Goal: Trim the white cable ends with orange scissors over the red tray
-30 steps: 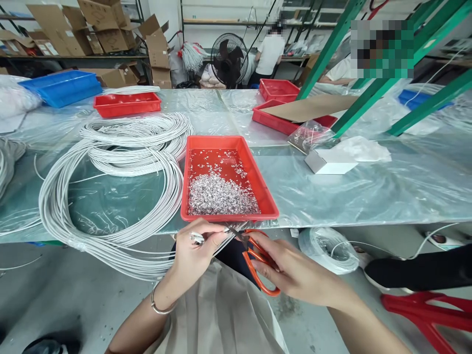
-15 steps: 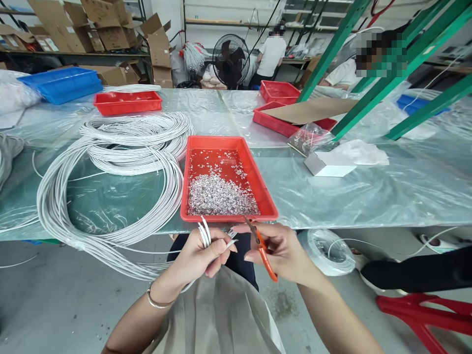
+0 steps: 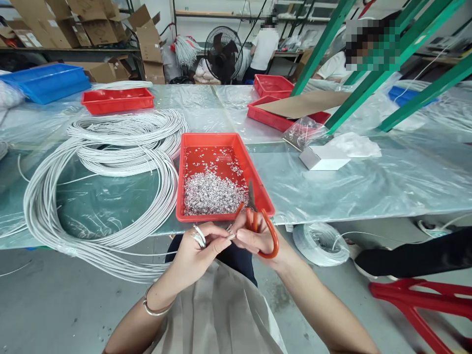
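Head camera: I look down on a long worktable point(image 3: 368, 194) covered in clear plastic sheeting point(image 3: 184, 98), with green metal posts point(image 3: 320, 45) slanting up on the far right. At its left I have a big front coil of white cable point(image 3: 40, 191) against further coils point(image 3: 120, 168), its lower strands drooping past the near edge towards the left forearm. Just right of that sits a red plastic tray point(image 3: 206, 218), close to the edge, and well to its right a white carton point(image 3: 324, 158). Below the tray's front rim I see both hands together. The left hand point(image 3: 199, 250) pinches a thin cable tip point(image 3: 231, 237) between thumb and fingers, with white cable ends point(image 3: 199, 237) poking up between its knuckles. The right hand point(image 3: 260, 241) carries orange-handled scissors point(image 3: 275, 239) in curled fingers, blades pointing away over the tray's near right corner; I can't tell whether they are parted. Its thumb nearly meets the left's at the tip. A silver bangle point(image 3: 157, 310) rings the left wrist. Tiny shiny pieces point(image 3: 214, 194) heap in the tray's near half, too small for me to identify
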Available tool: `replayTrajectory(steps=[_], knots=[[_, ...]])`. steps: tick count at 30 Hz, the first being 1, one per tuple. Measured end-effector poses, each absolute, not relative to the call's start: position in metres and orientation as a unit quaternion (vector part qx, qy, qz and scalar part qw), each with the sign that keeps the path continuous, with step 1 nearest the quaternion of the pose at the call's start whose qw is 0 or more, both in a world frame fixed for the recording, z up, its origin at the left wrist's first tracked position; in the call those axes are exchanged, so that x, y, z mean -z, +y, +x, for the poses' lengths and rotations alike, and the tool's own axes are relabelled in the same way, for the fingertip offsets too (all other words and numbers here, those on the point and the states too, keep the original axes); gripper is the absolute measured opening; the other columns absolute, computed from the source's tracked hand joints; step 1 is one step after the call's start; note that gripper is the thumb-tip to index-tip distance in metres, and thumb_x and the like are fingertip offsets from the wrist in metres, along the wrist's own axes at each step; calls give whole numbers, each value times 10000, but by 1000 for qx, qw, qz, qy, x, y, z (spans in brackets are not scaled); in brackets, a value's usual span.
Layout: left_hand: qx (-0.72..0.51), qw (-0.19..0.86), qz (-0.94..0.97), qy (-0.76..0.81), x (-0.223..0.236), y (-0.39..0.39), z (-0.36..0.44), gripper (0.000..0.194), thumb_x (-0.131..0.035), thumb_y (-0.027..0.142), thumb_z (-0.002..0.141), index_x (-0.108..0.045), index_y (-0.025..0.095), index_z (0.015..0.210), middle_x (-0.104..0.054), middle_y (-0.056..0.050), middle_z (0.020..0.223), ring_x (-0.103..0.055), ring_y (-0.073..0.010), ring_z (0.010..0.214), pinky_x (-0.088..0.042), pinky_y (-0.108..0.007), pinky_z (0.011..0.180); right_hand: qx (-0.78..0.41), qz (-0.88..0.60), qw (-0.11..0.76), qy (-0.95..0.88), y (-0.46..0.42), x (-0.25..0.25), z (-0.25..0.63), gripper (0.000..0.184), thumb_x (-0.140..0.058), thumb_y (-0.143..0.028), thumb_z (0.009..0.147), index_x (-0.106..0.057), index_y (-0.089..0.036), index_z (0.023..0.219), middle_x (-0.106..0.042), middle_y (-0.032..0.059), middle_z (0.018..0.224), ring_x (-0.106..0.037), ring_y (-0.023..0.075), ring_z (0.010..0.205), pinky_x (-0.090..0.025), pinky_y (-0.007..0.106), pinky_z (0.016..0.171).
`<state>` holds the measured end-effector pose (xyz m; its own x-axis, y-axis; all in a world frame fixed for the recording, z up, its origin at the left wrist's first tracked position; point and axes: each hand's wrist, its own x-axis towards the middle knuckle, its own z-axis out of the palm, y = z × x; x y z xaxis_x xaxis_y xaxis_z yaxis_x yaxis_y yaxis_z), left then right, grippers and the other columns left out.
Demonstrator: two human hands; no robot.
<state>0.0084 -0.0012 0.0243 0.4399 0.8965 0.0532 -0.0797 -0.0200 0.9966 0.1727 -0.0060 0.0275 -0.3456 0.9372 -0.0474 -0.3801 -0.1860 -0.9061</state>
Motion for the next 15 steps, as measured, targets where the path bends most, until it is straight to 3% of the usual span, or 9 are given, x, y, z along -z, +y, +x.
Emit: replayTrajectory(steps=[4, 10, 12, 15], knots=[[-415, 604, 572, 368, -21, -3, 13, 186, -632, 335, 785, -627, 149, 768, -452, 50, 499, -354, -63, 422, -273, -193, 397, -589, -401, 509, -482, -6, -31, 171, 191, -801, -307, 608, -662, -185, 654, -432, -68, 433, -293, 78, 400, -185, 241, 411], [-328, 777, 490, 219, -6, 9, 9, 341, -635, 466, 755, -595, 130, 715, -432, 56, 467, -276, -20, 314, -190, -180, 337, -802, -247, 444, -315, -7, -19, 157, 371, -748, -465, 621, -494, -210, 528, -299, -120, 317, -210, 56, 317, -253, 232, 400], [-276, 822, 463, 185, -5, 12, 7, 347, -642, 462, 751, -577, 126, 692, -408, 62, 456, -238, -9, 290, -154, -177, 318, -763, -270, 475, -345, -9, -21, 157, 325, -763, -426, 621, -539, -205, 539, -366, -99, 350, -255, 64, 336, -244, 229, 394], [-290, 801, 473, 225, -7, 10, 7, 323, -609, 437, 788, -574, 127, 704, -389, 71, 429, -234, -12, 284, -149, -175, 317, -598, -367, 551, -452, -11, -29, 160, 198, -792, -283, 617, -626, -193, 559, -518, -39, 446, -381, 96, 404, -280, 244, 420]])
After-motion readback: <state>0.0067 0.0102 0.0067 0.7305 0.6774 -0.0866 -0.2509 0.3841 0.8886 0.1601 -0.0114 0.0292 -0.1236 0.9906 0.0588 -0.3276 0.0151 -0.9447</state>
